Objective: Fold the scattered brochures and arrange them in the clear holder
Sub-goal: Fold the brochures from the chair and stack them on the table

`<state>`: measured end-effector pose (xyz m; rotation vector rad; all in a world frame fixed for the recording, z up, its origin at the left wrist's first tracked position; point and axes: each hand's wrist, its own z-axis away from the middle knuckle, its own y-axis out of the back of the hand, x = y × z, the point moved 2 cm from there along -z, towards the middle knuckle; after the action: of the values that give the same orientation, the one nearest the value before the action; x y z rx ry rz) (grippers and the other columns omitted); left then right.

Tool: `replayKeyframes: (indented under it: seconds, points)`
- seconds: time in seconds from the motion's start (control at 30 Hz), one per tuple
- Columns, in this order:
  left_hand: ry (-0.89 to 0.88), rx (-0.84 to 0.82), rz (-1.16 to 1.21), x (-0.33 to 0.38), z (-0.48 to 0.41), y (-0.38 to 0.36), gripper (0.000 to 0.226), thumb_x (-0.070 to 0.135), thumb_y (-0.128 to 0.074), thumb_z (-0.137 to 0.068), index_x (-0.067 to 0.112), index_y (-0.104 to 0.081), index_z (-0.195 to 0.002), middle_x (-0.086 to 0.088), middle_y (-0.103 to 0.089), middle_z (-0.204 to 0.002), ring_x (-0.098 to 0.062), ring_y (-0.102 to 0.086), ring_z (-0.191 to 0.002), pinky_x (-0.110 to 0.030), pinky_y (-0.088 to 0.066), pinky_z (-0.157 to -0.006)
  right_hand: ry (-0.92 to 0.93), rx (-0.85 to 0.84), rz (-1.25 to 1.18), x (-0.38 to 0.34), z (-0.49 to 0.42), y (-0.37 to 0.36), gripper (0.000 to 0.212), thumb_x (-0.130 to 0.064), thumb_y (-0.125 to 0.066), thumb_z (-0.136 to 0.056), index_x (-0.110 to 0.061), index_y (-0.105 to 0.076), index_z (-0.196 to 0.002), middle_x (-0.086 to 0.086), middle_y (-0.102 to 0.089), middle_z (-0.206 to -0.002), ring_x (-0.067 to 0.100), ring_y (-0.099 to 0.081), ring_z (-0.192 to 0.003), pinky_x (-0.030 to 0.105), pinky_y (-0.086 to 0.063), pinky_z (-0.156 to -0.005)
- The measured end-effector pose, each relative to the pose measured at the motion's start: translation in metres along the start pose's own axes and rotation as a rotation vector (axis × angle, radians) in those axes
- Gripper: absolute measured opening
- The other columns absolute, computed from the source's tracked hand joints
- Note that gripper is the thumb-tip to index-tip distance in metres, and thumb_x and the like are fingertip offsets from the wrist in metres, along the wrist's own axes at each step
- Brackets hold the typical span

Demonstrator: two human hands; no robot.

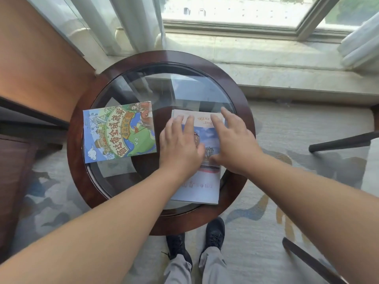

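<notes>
A pale brochure [202, 187] with a sky photo and red print lies flat on the right half of the round glass table [164, 58]. My left hand [181, 148] presses flat on its left part, fingers spread. Beside it, my right hand [235, 144] rests flat on the brochure's right part, fingers reaching its far edge. A folded cartoon map brochure [119, 132], blue and green with large Chinese characters, lies apart on the table's left half. No clear holder is in view.
The table has a dark wooden rim and stands by a window sill [266, 56] with a white curtain [131, 23]. Dark chair parts stand at the left [18, 152] and right [340, 142]. My shoes [213, 234] are on patterned carpet below.
</notes>
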<state>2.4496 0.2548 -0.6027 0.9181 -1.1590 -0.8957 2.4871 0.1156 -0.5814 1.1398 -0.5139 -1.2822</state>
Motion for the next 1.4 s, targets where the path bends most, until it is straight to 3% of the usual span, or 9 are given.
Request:
replayKeyframes:
  seconds: [0.13,0.23,0.4,0.57,0.83,0.97,1.1,1.23,1.4]
  points:
    - [0.026,-0.166,-0.097,0.012,-0.007,-0.032,0.085,0.064,-0.025,-0.084,0.02,-0.007,-0.154,-0.013,0.004,-0.162,-0.03,0.011,-0.148,-0.053,0.007,-0.116,0.097,-0.153,0.176,0.011,-0.015,-0.001,0.108,-0.041,-0.072,-0.079,-0.017,0.0,-0.156,0.003,0.008,-0.165,0.02,0.004,-0.151,0.041,-0.012,-0.121]
    - [0.018,-0.164,-0.195,0.012,-0.008,-0.045,0.09,0.071,-0.006,-0.081,0.02,0.007,-0.154,-0.013,0.015,-0.162,-0.03,0.02,-0.147,-0.054,0.015,-0.113,0.086,-0.177,0.161,0.013,-0.016,-0.007,0.108,-0.036,-0.073,-0.081,-0.016,0.003,-0.156,0.004,0.011,-0.165,0.017,0.004,-0.151,0.038,-0.009,-0.12]
    - [-0.086,-0.138,-0.246,0.008,0.028,-0.05,0.082,0.062,-0.006,-0.09,0.011,0.004,-0.154,-0.018,0.01,-0.161,-0.032,0.013,-0.148,-0.052,0.009,-0.118,0.092,-0.177,0.19,0.015,-0.015,-0.007,0.112,-0.04,-0.074,-0.081,-0.015,0.005,-0.156,0.004,0.014,-0.164,0.016,0.004,-0.151,0.039,-0.008,-0.121]
    - [-0.124,-0.193,-0.295,0.003,0.061,-0.052,0.089,0.07,-0.003,-0.086,0.012,0.019,-0.15,-0.018,0.022,-0.158,-0.032,0.024,-0.146,-0.053,0.007,-0.118,0.077,-0.206,0.214,0.01,-0.014,-0.005,0.123,-0.043,-0.08,-0.074,-0.016,0.008,-0.156,0.003,0.016,-0.164,0.015,0.005,-0.151,0.04,-0.005,-0.121]
    - [-0.218,-0.185,-0.335,-0.005,0.084,-0.055,0.1,0.079,-0.019,-0.081,0.011,-0.007,-0.154,-0.024,-0.001,-0.16,-0.039,0.001,-0.148,-0.059,-0.006,-0.118,0.081,-0.179,0.174,0.017,-0.018,-0.013,0.124,-0.041,-0.082,-0.073,-0.018,0.007,-0.156,0.001,0.016,-0.164,0.015,0.005,-0.151,0.038,-0.007,-0.12]
    - [-0.18,-0.268,-0.413,-0.004,0.087,-0.057,0.101,0.081,-0.005,-0.079,0.013,0.012,-0.151,-0.023,0.019,-0.157,-0.039,0.016,-0.147,-0.059,0.004,-0.117,0.082,-0.175,0.198,0.014,-0.014,-0.011,0.12,-0.042,-0.08,-0.075,-0.017,0.005,-0.156,0.002,0.012,-0.164,0.018,0.002,-0.151,0.039,-0.008,-0.12]
    - [-0.14,-0.341,-0.421,-0.003,0.081,-0.054,0.099,0.081,0.002,-0.076,0.015,0.031,-0.144,-0.019,0.041,-0.148,-0.036,0.033,-0.141,-0.058,0.012,-0.115,0.1,-0.052,0.2,0.001,0.007,-0.007,0.085,-0.03,-0.063,-0.091,-0.012,-0.01,-0.156,0.007,-0.005,-0.165,0.021,-0.005,-0.151,0.038,-0.013,-0.121]
    - [-0.115,-0.439,-0.407,0.007,0.072,-0.033,0.1,0.077,-0.027,-0.084,0.018,0.013,-0.153,-0.016,0.018,-0.16,-0.035,0.019,-0.146,-0.056,0.005,-0.117,0.045,0.009,0.011,-0.004,0.06,0.003,0.065,-0.031,-0.058,-0.093,-0.012,-0.031,-0.149,0.008,-0.027,-0.159,0.022,-0.021,-0.147,0.033,-0.023,-0.118]
    - [-0.241,-0.435,-0.287,0.058,0.066,0.03,0.054,0.048,-0.047,-0.09,0.02,-0.041,-0.135,-0.008,-0.04,-0.142,-0.029,-0.034,-0.132,-0.045,-0.034,-0.103,-0.256,0.131,-0.342,0.031,0.149,0.039,0.041,-0.03,-0.049,-0.096,-0.021,-0.049,-0.136,-0.001,-0.053,-0.138,0.021,-0.052,-0.124,0.04,-0.046,-0.098]
